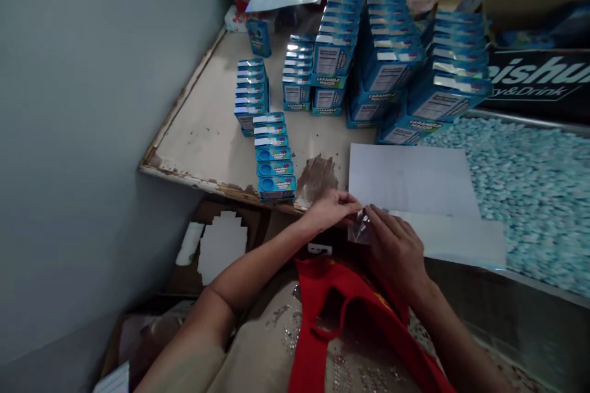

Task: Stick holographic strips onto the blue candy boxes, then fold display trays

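My left hand [329,209] and my right hand [395,247] meet at the table's near edge, both pinching a small clear plastic bag [359,228] between the fingertips. The bag is crumpled and shiny; I cannot tell what is inside it. Just beyond the hands lies a white sheet [410,178]. To the left of my left hand a short row of small blue candy boxes [275,163] lies on the table. A metal tray of loose pale blue candies [525,190] is to the right.
Stacks of blue candy boxes [369,61] fill the back of the worn table [207,135]. A grey wall runs along the left. White cardboard pieces [222,245] lie in a box below the table edge. A red strap [332,313] lies across my lap.
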A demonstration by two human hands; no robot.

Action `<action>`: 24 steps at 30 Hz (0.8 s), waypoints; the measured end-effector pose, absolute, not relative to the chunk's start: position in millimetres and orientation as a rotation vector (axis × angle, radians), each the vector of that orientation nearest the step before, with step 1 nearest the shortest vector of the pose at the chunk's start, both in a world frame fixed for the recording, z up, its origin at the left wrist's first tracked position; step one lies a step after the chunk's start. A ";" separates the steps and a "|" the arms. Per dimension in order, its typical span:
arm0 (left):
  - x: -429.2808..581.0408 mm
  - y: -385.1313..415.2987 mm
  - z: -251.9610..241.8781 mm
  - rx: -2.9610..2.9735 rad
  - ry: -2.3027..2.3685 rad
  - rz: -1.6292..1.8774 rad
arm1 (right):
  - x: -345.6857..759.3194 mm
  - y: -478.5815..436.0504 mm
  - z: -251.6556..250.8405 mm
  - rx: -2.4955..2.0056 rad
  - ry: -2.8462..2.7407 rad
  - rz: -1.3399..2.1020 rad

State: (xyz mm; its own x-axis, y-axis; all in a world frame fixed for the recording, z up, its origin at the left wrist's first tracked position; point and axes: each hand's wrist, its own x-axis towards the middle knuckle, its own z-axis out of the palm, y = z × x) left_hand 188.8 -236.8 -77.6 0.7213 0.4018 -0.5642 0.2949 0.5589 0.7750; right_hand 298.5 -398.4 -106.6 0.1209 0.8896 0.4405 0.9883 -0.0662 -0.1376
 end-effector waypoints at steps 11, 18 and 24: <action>185.4 -227.6 -77.3 1.276 0.819 0.230 | 272.1 -392.1 -87.7 -1.966 -1.599 -0.294; 194.5 -225.6 -93.8 1.888 0.869 0.423 | 266.4 -401.3 -30.2 -1.872 -1.647 -0.166; 185.5 -226.7 -87.9 1.763 0.919 0.586 | 275.0 -364.7 49.0 -1.772 -1.024 0.591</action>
